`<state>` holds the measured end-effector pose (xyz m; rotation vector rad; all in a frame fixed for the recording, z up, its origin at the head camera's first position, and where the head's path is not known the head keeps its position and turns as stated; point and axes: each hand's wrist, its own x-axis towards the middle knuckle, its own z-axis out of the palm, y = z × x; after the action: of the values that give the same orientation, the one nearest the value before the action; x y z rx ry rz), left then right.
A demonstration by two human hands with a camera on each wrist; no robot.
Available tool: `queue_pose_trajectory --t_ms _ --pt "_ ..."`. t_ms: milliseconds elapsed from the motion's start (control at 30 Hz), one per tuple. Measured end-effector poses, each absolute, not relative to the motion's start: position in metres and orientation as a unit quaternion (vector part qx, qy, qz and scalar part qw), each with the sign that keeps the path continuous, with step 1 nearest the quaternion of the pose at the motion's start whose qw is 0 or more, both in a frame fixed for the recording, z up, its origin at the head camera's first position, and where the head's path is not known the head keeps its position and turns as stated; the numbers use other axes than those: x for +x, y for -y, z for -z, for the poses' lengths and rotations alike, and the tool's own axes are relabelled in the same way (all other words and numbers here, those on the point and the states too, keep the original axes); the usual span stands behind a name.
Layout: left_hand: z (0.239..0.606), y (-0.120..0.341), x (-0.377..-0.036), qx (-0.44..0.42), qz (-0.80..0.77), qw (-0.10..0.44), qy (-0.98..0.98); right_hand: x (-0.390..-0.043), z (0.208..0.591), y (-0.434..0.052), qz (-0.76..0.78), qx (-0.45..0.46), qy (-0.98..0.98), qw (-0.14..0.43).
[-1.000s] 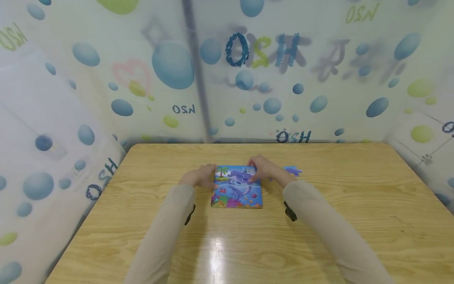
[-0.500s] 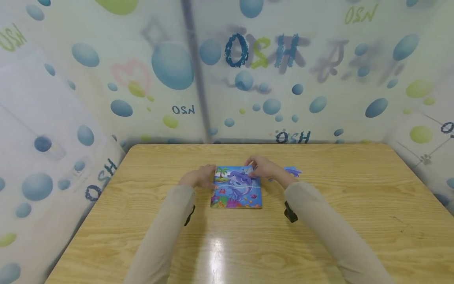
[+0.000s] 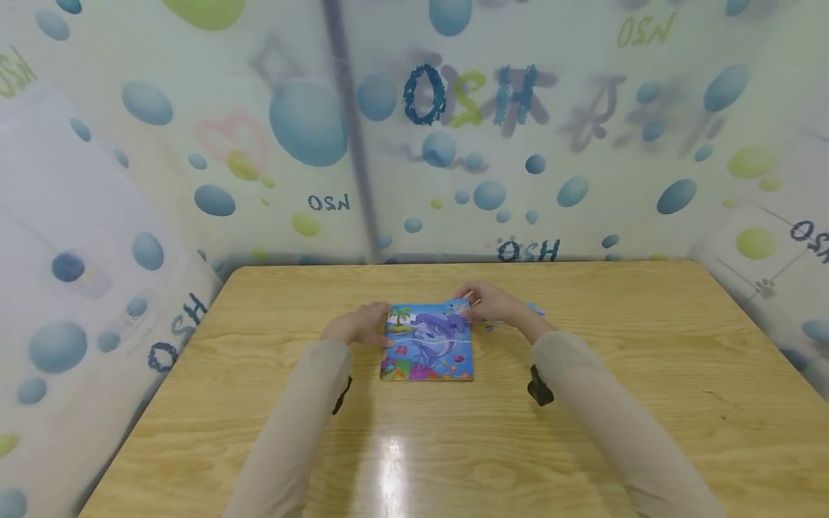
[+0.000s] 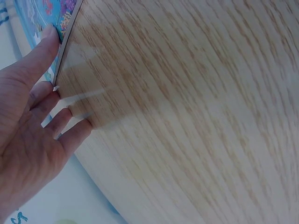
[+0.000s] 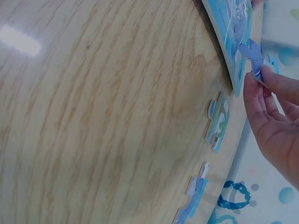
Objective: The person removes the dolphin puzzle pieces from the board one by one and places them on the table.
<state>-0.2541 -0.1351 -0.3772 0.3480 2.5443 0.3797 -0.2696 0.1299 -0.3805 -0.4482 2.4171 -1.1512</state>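
A dolphin jigsaw puzzle in its flat board lies on the table, a palm tree in its upper left. My left hand grips the board's left edge; in the left wrist view, the thumb lies on the picture and the other fingers are bent at the edge. At the upper right corner, my right hand pinches a puzzle piece between thumb and fingers. This blue-purple piece is tilted up above the board in the right wrist view. Part of it is hidden by the fingertips.
Two loose puzzle pieces lie right of the board: a greenish one and a blue-purple one. The wooden table ends at a patterned curtain-like wall behind. Light glares off the tabletop in front.
At the board's upper right corner, my right hand has shifted slightly right, with the pinched piece now raised and sticking out past the top edge. The left hand keeps its place on the board.
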Motion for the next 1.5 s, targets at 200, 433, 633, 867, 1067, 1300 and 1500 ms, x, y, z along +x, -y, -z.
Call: queue_pose_trajectory --t_ms 200,433,633,867,1067,1300,1500 --pt "0.379 0.134 -0.253 0.135 -0.148 0.273 -0.941 -0.268 0.380 -0.145 0.405 -0.154 -0.876 0.211" --pt "0.380 0.135 -0.254 0.136 -0.151 0.274 -0.940 -0.266 0.382 -0.163 0.421 -0.138 -0.869 0.219" --pt "0.379 0.137 -0.254 0.140 -0.146 0.272 -0.941 -0.267 0.388 -0.176 0.443 -0.125 -0.861 0.218" --pt "0.378 0.136 -0.254 0.140 -0.147 0.275 -0.940 -0.264 0.388 -0.196 0.440 -0.101 -0.867 0.213" --pt "0.378 0.136 -0.254 0.141 -0.144 0.272 -0.941 -0.261 0.387 -0.220 0.448 -0.098 -0.864 0.205" --pt "0.379 0.136 -0.256 0.144 -0.142 0.271 -0.941 -0.258 0.388 -0.246 0.448 -0.068 -0.869 0.199" --pt "0.379 0.136 -0.256 0.144 -0.145 0.272 -0.940 -0.252 0.389 -0.262 0.450 -0.056 -0.868 0.201"
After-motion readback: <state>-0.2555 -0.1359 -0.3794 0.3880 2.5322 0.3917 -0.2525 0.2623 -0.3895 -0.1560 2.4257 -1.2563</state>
